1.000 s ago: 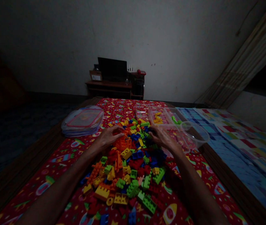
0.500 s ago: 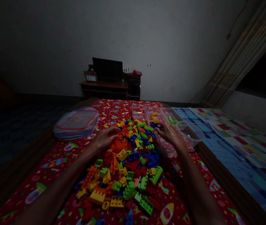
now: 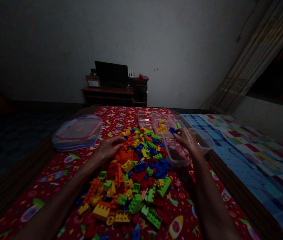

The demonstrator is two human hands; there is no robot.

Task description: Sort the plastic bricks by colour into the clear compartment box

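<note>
My right hand (image 3: 186, 138) holds a blue building block (image 3: 173, 130) between thumb and fingers, above the clear plastic containers. Below it is a clear container (image 3: 177, 162) that looks bare inside. Yellow blocks (image 3: 161, 126) lie in the container behind, and a few green blocks (image 3: 178, 125) show in another, partly behind my hand. My left hand (image 3: 108, 148) rests at the left side of the mixed block pile (image 3: 136, 166), thumb and fingers apart beside the orange blocks (image 3: 124, 154). Whether its fingertips touch them I cannot tell.
A stack of clear lids (image 3: 78, 133) lies on the left of the red patterned tablecloth (image 3: 56, 176). Another clear container (image 3: 206, 140) stands right of my right hand. A bed (image 3: 251, 160) adjoins the table on the right. A desk with a monitor (image 3: 111, 74) stands behind.
My right hand has moved right from the pile's edge, lifting the blue block over the containers. My left hand has stayed beside the orange blocks. The view has shifted slightly.
</note>
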